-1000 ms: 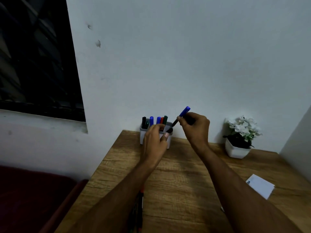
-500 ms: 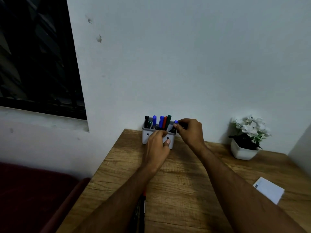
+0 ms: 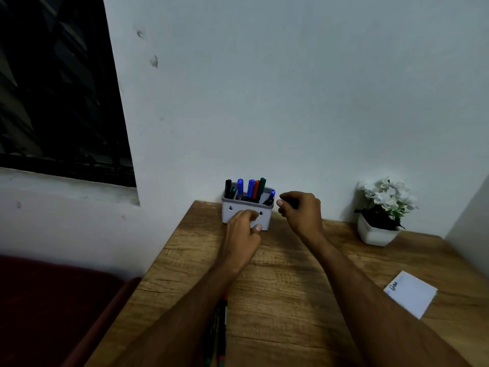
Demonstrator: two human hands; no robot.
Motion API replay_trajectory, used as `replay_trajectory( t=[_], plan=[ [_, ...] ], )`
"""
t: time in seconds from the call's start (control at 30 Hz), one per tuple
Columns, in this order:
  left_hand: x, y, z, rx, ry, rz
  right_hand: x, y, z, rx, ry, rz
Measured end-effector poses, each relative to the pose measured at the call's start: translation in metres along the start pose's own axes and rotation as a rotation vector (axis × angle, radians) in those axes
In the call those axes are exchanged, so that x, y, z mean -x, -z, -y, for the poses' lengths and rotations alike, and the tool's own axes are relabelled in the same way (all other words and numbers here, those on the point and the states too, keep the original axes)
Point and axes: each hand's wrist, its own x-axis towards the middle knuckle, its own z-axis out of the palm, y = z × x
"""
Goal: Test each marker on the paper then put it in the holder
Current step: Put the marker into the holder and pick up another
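Blue marker (image 3: 271, 197): it now leans in the holder at its 3 o'clock end, cap up; half a second ago I was pinching it there, and 1 second ago I held it above the rim.
My right hand (image 3: 301, 211): pulled back just off the holder's 3 o'clock side, fingers curled loosely, gripping nothing.
My left hand (image 3: 244, 229): as before, curled against the holder's front wall, thumb pressed low on it.
Holder (image 3: 238, 214): pale box at the table's 12 o'clock edge by the wall, with 6 other markers (image 3: 250, 189) upright.
Table (image 3: 291, 300): wood grain; paper (image 3: 412, 294) at 3 o'clock, more markers (image 3: 219, 329) under my left forearm.
Room: flower pot (image 3: 377, 231) at 2 o'clock, dark window (image 3: 53, 88) at 10 o'clock.
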Motion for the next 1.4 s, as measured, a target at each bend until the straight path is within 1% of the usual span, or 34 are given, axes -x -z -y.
replay_trajectory(
  t=[0.13, 0.27, 0.4, 0.5, 0.6, 0.73, 0.87, 1.1, 1.23, 1.33, 1.4],
  plan=[
    [0.014, 0.009, 0.002, -0.037, -0.017, 0.025, 0.029, 0.003, 0.004, 0.005, 0.011, 0.009],
    [0.032, 0.02, 0.008, -0.079, -0.038, 0.077, 0.064, 0.003, 0.011, 0.027, 0.036, 0.101],
    [0.053, 0.034, 0.017, -0.1, -0.037, 0.123, 0.095, 0.003, 0.025, 0.01, 0.021, 0.228],
    [0.067, 0.046, 0.02, -0.089, -0.019, 0.155, 0.115, 0.004, 0.039, 0.052, 0.004, 0.327],
    [0.078, 0.057, 0.02, -0.097, -0.012, 0.222, 0.134, 0.003, 0.053, 0.128, -0.033, 0.462],
    [0.088, 0.069, 0.023, -0.061, -0.025, 0.28, 0.15, -0.001, 0.067, 0.176, -0.119, 0.585],
    [0.091, 0.074, 0.027, -0.012, -0.015, 0.272, 0.157, -0.008, 0.074, 0.223, -0.163, 0.563],
    [0.095, 0.075, 0.03, -0.024, -0.026, 0.273, 0.17, -0.011, 0.082, 0.254, -0.144, 0.508],
    [0.095, 0.074, 0.03, -0.038, -0.036, 0.269, 0.166, -0.007, 0.084, 0.289, -0.17, 0.509],
    [0.092, 0.072, 0.028, -0.055, -0.051, 0.272, 0.158, -0.001, 0.081, 0.305, -0.203, 0.483],
    [0.088, 0.069, 0.024, -0.072, -0.069, 0.27, 0.151, 0.006, 0.079, 0.334, -0.192, 0.451]
  ],
)
